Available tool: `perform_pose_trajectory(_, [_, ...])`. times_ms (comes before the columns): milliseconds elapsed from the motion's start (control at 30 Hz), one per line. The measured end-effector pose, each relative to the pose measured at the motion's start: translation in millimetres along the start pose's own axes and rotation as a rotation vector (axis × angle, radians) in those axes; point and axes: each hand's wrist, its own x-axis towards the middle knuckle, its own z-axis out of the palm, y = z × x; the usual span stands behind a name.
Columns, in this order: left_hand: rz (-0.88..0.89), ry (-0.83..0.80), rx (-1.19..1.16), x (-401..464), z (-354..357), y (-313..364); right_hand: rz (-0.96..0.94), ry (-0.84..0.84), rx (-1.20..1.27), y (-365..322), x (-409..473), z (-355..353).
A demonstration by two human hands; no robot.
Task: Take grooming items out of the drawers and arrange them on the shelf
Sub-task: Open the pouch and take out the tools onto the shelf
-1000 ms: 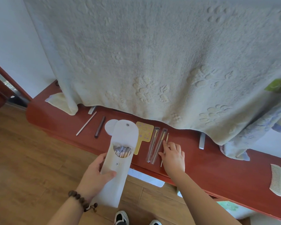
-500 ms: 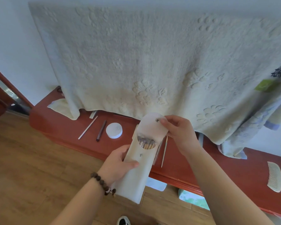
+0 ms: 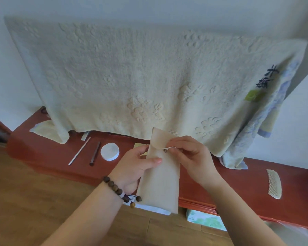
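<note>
Single head-worn wide-angle view — looks forward and down over person's own forearms. Hands close, low centre. Red shelf runs across frame just beyond; hanging towel fills upper half (edges bowed by lens). Wood floor lower left — no second view.

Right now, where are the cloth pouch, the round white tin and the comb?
cloth pouch (image 3: 160, 183), head view, on the bare lower front panel.
round white tin (image 3: 110, 151), head view, middle of its lid.
comb (image 3: 274, 183), head view, middle of its toothed body.
</note>
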Motion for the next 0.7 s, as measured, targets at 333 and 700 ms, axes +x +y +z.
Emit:
perform_pose_trajectory(333, [0.002, -0.034, 0.006, -6, 12, 3, -0.163, -0.064, -0.202, 5, -17, -10])
perform_pose_trajectory(700, [-0.016, -0.026, 0.040, 10, 26, -22, -0.257, -0.220, -0.524, 24, -42, -33])
